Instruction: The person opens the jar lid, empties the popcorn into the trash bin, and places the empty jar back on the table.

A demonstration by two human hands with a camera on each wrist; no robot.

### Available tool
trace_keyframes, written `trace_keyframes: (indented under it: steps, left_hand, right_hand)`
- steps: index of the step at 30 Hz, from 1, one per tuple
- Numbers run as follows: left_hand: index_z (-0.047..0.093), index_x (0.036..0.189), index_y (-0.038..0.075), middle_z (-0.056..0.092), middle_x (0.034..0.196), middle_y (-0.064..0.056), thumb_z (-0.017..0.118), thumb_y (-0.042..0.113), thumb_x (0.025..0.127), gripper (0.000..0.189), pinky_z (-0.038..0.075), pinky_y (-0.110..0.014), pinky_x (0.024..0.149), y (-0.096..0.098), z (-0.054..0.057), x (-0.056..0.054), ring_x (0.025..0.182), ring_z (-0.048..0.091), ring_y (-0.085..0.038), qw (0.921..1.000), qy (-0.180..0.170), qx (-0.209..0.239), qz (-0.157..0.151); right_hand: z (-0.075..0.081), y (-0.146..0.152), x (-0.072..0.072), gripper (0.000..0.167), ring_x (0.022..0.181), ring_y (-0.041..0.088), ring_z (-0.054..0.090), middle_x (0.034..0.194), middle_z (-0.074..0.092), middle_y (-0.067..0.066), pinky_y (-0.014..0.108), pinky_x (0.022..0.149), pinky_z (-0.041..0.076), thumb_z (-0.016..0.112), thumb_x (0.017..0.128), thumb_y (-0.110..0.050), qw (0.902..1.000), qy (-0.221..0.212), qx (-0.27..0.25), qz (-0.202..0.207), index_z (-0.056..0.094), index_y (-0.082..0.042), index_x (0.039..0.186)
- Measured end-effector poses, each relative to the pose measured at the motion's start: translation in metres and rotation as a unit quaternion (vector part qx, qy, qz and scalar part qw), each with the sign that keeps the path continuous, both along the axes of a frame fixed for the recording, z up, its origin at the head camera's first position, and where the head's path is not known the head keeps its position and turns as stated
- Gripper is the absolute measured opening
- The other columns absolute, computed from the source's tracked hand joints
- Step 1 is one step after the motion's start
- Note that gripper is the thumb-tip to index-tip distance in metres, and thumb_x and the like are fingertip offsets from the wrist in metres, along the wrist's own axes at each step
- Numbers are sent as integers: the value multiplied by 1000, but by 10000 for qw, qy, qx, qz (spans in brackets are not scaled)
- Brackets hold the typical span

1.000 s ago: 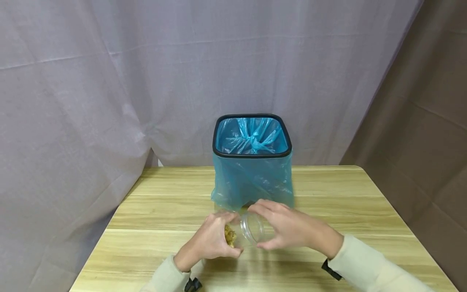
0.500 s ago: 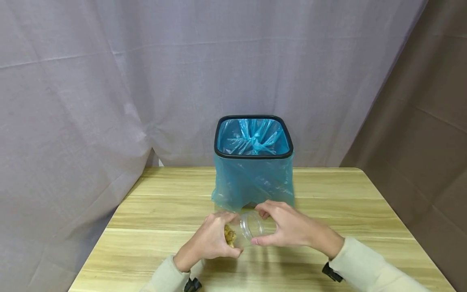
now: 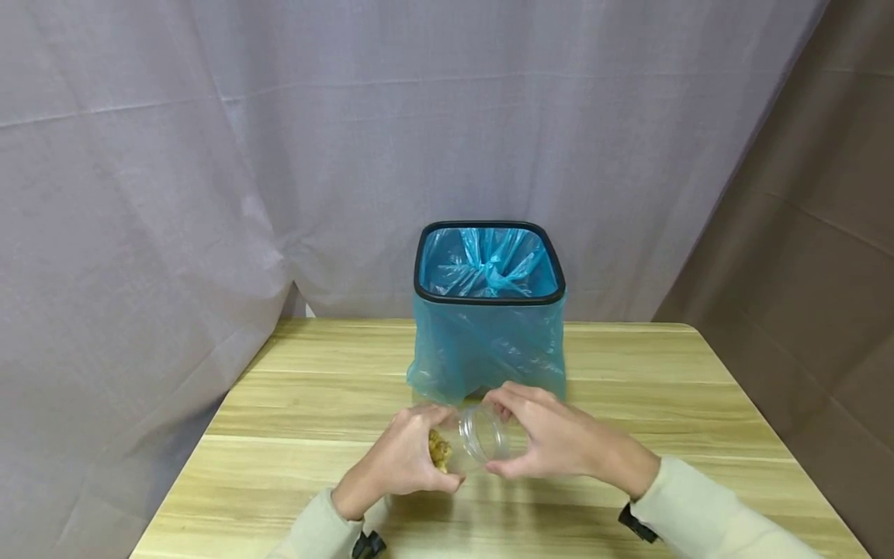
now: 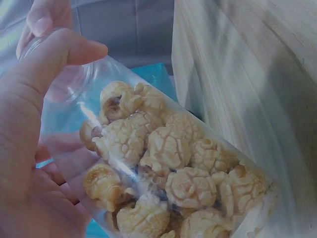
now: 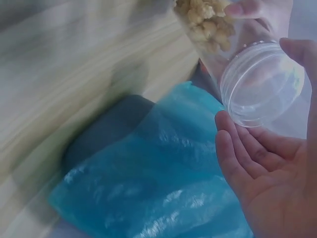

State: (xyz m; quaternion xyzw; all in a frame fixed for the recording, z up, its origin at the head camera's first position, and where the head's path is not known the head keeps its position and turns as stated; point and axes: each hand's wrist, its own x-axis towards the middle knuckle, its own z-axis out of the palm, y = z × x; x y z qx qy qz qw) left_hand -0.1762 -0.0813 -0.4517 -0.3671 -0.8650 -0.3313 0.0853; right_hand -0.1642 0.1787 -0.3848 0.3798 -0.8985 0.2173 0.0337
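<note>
A clear jar (image 4: 104,72) of popcorn (image 4: 168,146) lies tilted on its side above the table, in front of the bin. My left hand (image 3: 405,458) grips its body, thumb on one side and fingers on the other. At the jar's right end is a clear round lid (image 5: 270,87), seemingly seated on the mouth. The thumb and fingertips of my right hand (image 3: 552,439) hold the lid's edge from opposite sides, the palm standing off its face. In the head view my left hand hides most of the popcorn.
Just beyond the hands stands a bin with a black rim (image 3: 489,300) and a blue bag (image 3: 489,341) draped over its outside. The wooden table (image 3: 300,404) ends at a grey curtain (image 3: 349,155) behind; a brown curtain (image 3: 803,272) hangs at the right.
My right fingers have bent in and shifted slightly around the lid, first away to the right and then back onto its edge. The left hand and jar stay nearly still.
</note>
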Motion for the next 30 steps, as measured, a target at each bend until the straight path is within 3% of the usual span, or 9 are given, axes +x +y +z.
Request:
trace_keyframes:
  steps: [9, 16, 23, 30]
  left_hand:
    - [69, 135, 11, 76, 122, 3, 97, 29, 61, 81, 60, -32, 102, -11, 2, -2, 114, 73, -16, 9997, -68, 238, 53]
    - [72, 131, 12, 77, 118, 3, 97, 29, 59, 78, 61, -34, 100, -25, 2, -1, 111, 72, -13, 9992, -81, 266, 276]
    - [73, 128, 9, 78, 114, 2, 96, 28, 59, 76, 64, -39, 92, -35, 2, 0, 105, 73, -15, 9986, -163, 310, 388]
    - [72, 131, 8, 78, 113, 1, 97, 31, 59, 80, 63, -33, 91, -40, 0, 1, 104, 75, -17, 9984, -65, 200, 518]
  right_hand:
    - [17, 18, 1, 67, 91, 6, 60, 108, 63, -8, 24, 77, 59, 90, 77, -45, 9969, 440, 614, -216, 64, -10, 129]
    - [13, 42, -5, 74, 98, 17, 69, 119, 69, 7, 36, 81, 64, 87, 78, -49, 9902, 589, 1189, -426, 65, -1, 130]
    - [-4, 61, -10, 77, 99, 24, 72, 119, 70, 14, 39, 81, 64, 86, 79, -50, 9849, 246, 1601, -611, 65, 3, 130]
    - [-33, 71, -15, 80, 108, 38, 73, 130, 66, 24, 48, 87, 64, 89, 77, -46, 9783, -509, 1817, -853, 63, 4, 133]
